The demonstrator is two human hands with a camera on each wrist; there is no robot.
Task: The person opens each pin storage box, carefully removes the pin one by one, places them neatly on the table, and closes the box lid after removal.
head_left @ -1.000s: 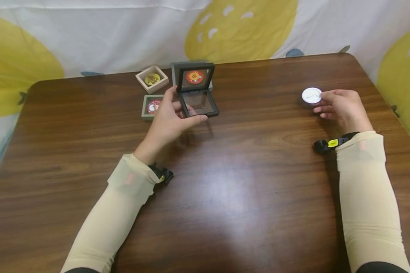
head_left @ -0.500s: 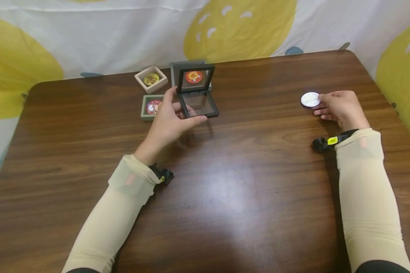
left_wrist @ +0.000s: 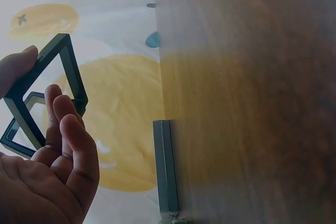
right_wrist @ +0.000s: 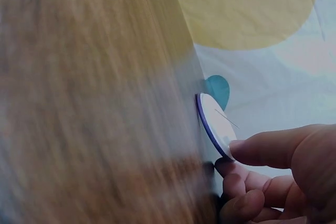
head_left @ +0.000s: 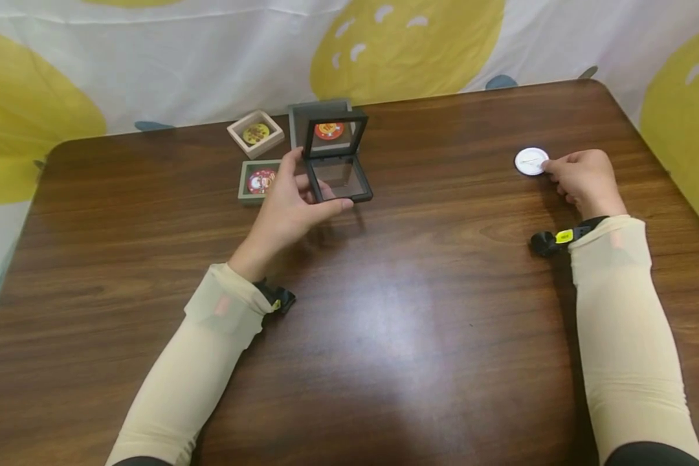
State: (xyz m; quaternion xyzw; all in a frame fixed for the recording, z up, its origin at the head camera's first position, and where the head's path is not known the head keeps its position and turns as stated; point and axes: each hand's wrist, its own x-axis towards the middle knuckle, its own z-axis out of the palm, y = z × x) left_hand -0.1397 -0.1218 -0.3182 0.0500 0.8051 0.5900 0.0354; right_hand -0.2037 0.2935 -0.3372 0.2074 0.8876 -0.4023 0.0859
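My left hand (head_left: 294,200) holds a black hinged display frame (head_left: 366,188) above the table, its thumb on the near edge. The frame stands unfolded, with clear film in both halves; the left wrist view shows its black border (left_wrist: 73,72) between thumb and fingers. At the right, my right hand (head_left: 588,178) pinches the edge of a round pin badge (head_left: 530,161) between thumb and forefinger. The badge's white back and pin face up. In the right wrist view, the badge (right_wrist: 218,124) has a dark blue rim, and the other fingers (right_wrist: 244,205) curl below it.
Behind the black frame lies a larger grey frame (head_left: 298,123) with a red and orange badge (head_left: 329,131). A pale wooden frame (head_left: 239,133) with a yellow badge and a green frame (head_left: 247,194) with a red badge lie left of it. A patterned cloth (head_left: 210,58) hangs behind the table (head_left: 384,336).
The right hand has turned slightly, its lower fingers now tucked under, and the badge has tilted a little with it. My left hand and the black frame have stayed in place.
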